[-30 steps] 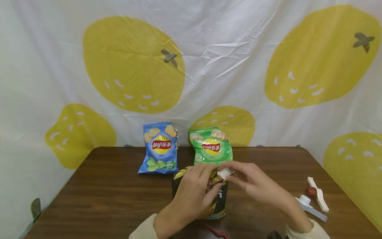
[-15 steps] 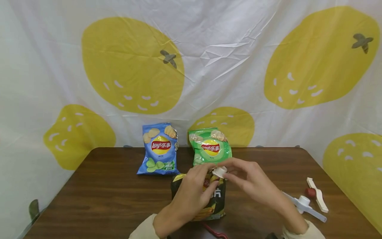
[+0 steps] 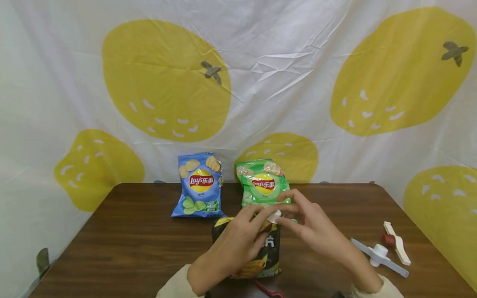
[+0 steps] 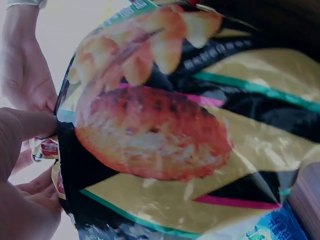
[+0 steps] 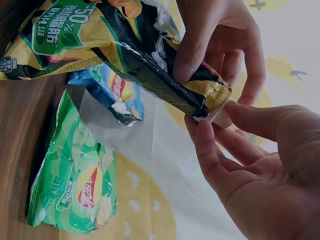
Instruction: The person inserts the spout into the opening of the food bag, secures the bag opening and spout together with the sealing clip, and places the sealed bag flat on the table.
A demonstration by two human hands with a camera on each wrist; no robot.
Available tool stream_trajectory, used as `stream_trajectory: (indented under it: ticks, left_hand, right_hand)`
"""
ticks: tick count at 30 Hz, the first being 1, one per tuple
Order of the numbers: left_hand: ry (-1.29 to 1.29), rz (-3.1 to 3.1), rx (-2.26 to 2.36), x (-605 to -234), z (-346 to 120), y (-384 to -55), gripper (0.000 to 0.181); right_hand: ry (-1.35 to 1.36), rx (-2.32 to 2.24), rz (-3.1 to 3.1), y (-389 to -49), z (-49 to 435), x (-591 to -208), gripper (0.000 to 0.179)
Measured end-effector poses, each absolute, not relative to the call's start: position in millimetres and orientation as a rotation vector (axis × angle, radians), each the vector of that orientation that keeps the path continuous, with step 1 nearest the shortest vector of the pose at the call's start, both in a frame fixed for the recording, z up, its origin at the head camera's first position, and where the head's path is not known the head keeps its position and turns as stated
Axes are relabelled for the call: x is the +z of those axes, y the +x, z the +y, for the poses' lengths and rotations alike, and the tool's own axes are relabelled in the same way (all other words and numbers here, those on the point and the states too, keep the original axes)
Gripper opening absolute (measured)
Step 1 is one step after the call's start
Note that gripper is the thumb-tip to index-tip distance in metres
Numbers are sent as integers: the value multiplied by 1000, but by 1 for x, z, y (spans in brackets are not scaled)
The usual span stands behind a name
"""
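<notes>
A black and gold chip bag [image 3: 270,256] stands in front of me, with food pictures on its face. My left hand [image 3: 240,234] grips its upper edge; in the right wrist view the left thumb [image 5: 187,62] lies along the folded top. My right hand [image 3: 314,227] pinches the bag's top corner [image 5: 217,97] between thumb and fingertips, beside the left fingers. A small white piece [image 3: 274,216] shows at that corner between the two hands. In the left wrist view the chip bag [image 4: 155,130] fills most of the picture, hiding part of both hands.
Behind stand a blue Lay's bag [image 3: 199,186] and a green Lay's bag [image 3: 262,182]. To the right lie a pale clip with a round white spout [image 3: 380,254], a dark red cap [image 3: 388,240] and a white clip strip [image 3: 398,244]. A red curved piece [image 3: 271,293] lies near the front.
My right index finger has lifted off the corner, and my left fingers have come closer to the white piece. My right forearm has shifted slightly, uncovering more of the spouted clip.
</notes>
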State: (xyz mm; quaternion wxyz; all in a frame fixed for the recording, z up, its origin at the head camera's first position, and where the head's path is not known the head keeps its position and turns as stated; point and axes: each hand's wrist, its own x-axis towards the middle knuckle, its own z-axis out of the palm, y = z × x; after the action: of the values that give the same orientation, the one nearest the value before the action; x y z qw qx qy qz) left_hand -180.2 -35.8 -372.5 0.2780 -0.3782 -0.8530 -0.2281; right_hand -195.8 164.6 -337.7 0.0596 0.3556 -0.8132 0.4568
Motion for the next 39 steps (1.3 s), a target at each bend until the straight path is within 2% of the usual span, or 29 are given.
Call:
stream_trajectory:
  ticks: [5, 10, 16, 23, 28, 34, 39]
  left_hand:
    - [-1028, -2289, -585, -374, -37, -182, 67]
    - [-1019, -2255, -610, -376, -38, -185, 60]
    - [-1027, -2236, -642, -375, -37, -187, 53]
    - [-1015, -2247, -472, -375, -38, -185, 53]
    - [-1009, -2251, -497, -374, -40, -185, 50]
    - [-1018, -2268, -539, -371, -43, -185, 48]
    - [-1040, -2261, -604, -368, -45, -187, 46]
  right_hand:
    - [1112, 1353, -2491, -196, 164, -339, 41]
    - [1131, 1305, -2516, -198, 163, -345, 36]
    - [1067, 1313, -2529, -195, 157, -346, 27]
    - [1017, 1342, -2507, -177, 146, -323, 24]
    - [939, 1366, -2528, -184, 147, -332, 23]
    - [950, 1156, -2499, -191, 156, -343, 26]
    - [965, 890, -2399, -173, 166, -342, 32]
